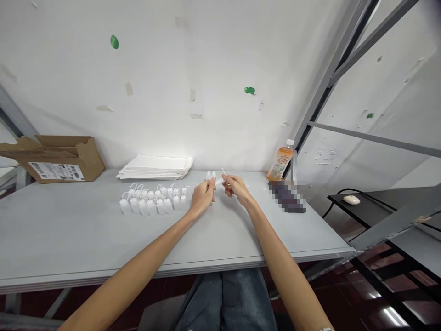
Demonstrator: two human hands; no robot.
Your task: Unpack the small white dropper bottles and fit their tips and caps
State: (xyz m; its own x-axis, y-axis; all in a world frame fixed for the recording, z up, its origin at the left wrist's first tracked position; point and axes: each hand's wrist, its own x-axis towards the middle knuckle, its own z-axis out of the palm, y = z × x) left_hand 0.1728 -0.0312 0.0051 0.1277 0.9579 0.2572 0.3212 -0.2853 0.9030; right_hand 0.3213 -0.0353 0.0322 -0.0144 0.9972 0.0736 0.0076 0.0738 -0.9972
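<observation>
My left hand is closed, thumb and fingers pinched on a small white piece that sticks out toward the right. What else lies inside that grip is hidden. Close by on the right, my right hand pinches a thin white strip whose end pokes up past the fingertips. Just behind the left fingers, two small white bottle-like tops show. To the left of that hand, several small white bottles with looped straps stand in rows on the grey table.
A stack of white sheets lies against the wall, with an opened cardboard box farther left. On the right are an orange drink bottle and a blurred dark object. A white mouse rests on a black side shelf.
</observation>
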